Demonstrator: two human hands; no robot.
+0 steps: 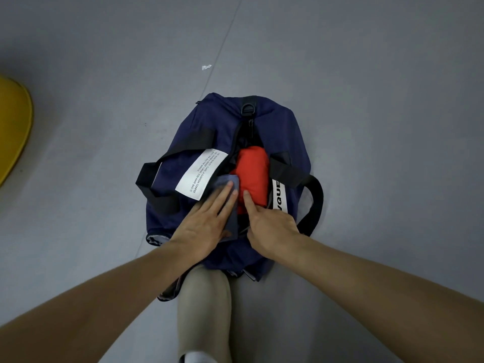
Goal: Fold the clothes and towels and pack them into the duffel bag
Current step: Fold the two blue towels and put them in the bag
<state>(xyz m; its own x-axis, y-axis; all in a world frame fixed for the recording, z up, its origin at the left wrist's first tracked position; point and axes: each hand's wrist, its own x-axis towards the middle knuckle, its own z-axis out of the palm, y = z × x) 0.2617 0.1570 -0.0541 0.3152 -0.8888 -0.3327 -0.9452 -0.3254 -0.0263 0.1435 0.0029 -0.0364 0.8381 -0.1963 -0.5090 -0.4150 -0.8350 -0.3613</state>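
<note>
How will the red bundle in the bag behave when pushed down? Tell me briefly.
The red bundle likely yields softly, since it looks like folded cloth with rounded, creased edges. As it is only fabric, it is probably light for its size. Wedged in the narrow opening of the duffel bag, it may bunch up rather than slide.

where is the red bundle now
The red bundle sits mid-frame in the head view, in the open top of the duffel bag; the right hand touches its near end, a grey-blue cloth under the left hand lies left of it.
</note>
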